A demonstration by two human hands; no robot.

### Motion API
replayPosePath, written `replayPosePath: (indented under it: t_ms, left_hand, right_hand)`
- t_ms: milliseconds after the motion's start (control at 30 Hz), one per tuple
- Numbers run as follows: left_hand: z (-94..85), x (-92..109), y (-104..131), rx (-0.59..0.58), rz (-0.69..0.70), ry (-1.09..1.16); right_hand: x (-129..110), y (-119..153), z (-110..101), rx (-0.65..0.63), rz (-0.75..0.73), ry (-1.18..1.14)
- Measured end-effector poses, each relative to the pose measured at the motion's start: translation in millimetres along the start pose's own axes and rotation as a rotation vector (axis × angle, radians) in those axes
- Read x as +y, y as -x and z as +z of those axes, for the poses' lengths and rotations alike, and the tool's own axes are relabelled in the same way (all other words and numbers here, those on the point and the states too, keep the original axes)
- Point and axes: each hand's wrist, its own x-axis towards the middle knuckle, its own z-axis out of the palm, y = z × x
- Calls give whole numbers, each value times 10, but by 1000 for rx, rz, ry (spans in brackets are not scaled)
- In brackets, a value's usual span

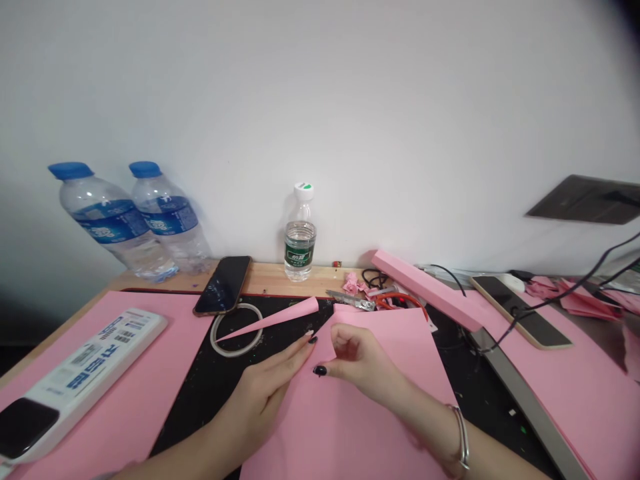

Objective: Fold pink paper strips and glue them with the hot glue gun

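A large pink sheet (360, 413) lies on the black mat in front of me. My left hand (270, 380) rests along its left edge, with the fingers stretched out. At the upper left part of the sheet, my right hand (357, 360) pinches a curled bit of the paper between thumb and fingers. A thin pink paper cone (280, 317) lies just beyond my left hand, across a roll of clear tape (215, 333). Scissors with orange handles (405, 301) and a metal blade (350, 300) are behind the sheet.
At left, a white box-shaped device (85, 380) sits on pink paper, near a dark phone (223, 285). Bottles (165, 220) and a small bottle (301, 240) stand by the wall. At right are a folded pink strip (425, 287), another phone (520, 310) and black cables (565, 293).
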Motion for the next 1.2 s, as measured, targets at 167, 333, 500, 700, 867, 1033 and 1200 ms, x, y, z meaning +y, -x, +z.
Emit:
replayPosePath:
  t_ms: [167, 333, 500, 700, 867, 1033, 1200]
  left_hand:
    - [-15, 30, 6, -7, -85, 37]
    - [-89, 161, -56, -8, -228, 189]
    - [-160, 289, -177, 4, -401, 318]
    - [-174, 211, -183, 170, -567, 116]
    - [-262, 134, -222, 229, -545, -52]
    - [-423, 30, -233, 237, -538, -151]
    - [-665, 29, -239, 360, -570, -177]
  right_hand:
    - [-12, 7, -2, -71, 40, -66]
    - [11, 3, -51, -95, 61, 5]
    - [33, -2, -83, -167, 73, 80]
    - [-187, 44, -86, 124, -316, 556]
    - [-444, 139, -193, 287, -519, 829]
    - [-676, 175, -431, 362, -580, 965]
    - [-810, 212, -679, 420, -497, 824]
